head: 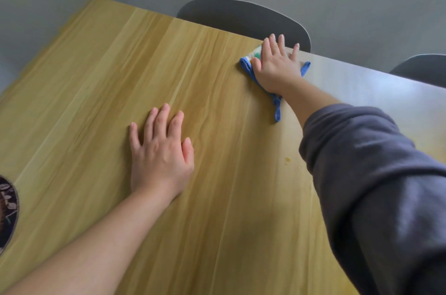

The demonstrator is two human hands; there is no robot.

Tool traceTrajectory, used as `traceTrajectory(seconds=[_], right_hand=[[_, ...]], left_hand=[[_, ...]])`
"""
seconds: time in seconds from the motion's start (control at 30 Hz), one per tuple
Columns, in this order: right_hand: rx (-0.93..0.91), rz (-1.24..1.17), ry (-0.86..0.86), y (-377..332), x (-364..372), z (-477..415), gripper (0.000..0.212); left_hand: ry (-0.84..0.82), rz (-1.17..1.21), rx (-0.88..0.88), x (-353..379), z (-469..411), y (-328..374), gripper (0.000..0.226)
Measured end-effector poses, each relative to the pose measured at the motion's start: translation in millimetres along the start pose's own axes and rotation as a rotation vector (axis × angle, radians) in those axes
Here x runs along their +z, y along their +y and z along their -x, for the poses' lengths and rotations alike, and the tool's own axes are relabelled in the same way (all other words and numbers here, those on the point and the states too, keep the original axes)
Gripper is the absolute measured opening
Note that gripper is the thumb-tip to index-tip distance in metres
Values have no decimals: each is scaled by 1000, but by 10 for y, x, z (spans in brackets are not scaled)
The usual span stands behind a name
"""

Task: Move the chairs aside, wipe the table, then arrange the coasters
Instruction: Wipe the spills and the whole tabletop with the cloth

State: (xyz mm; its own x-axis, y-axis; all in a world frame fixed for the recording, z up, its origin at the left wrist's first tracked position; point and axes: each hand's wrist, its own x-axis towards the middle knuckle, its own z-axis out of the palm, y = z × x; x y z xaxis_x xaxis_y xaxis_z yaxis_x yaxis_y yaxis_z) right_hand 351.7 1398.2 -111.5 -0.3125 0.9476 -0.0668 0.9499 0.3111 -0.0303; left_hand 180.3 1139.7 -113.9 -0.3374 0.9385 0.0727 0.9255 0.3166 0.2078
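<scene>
The cloth (246, 66) hides mostly under the right hand (277, 69); a patterned disc (7, 210) is cropped at left.

My left hand (160, 154) lies flat on the table (96, 77) at centre frame. Up right, my right hand (277, 65) presses flat on the cloth (246, 65) at the table's far edge. Behind that edge stands a chair (241, 17), with a second chair (424, 67) at the right border. A round mat (7, 210) sits at the lower left.

Dining room; wooden table (101, 82); grey chairs (241, 19).
</scene>
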Motion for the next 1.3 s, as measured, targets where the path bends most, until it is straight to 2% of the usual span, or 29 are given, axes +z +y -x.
traceTrajectory(seconds=[0.2, 0.4, 0.57, 0.67, 0.8, 0.93, 1.0, 1.13, 1.23, 1.3], right_hand=[[-11, -97, -27, 119, -9, -11, 68], [327, -159, -23, 647, -38, 265, 68], [485, -194, -14, 384, -30, 193, 70], [383, -224, -3, -56, -17, 139, 71], [97, -178, -25, -646, -4, 267, 72], [-61, -127, -23, -403, 18, 424, 69], [21, -128, -10, -75, 31, 484, 69], [315, -176, -7, 415, 9, 645, 70], [441, -203, 3, 195, 26, 714, 71], [417, -212, 4, -153, 41, 749, 71]], left_hand=[[-3, -6, -1, -13, 7, 4, 61], [8, -5, 5, -4, 3, 0, 60], [8, -2, 3, -1, -4, 1, 59], [3, -6, -1, -2, -6, -2, 60], [14, -7, -1, 1, -5, -5, 61], [16, -10, -6, -1, -9, 7, 61], [20, -7, -9, 2, -14, 14, 61], [20, -3, -4, -7, -11, 17, 61], [16, 0, -2, -3, -10, 9, 60], [21, 2, -2, 2, -13, 10, 60]])
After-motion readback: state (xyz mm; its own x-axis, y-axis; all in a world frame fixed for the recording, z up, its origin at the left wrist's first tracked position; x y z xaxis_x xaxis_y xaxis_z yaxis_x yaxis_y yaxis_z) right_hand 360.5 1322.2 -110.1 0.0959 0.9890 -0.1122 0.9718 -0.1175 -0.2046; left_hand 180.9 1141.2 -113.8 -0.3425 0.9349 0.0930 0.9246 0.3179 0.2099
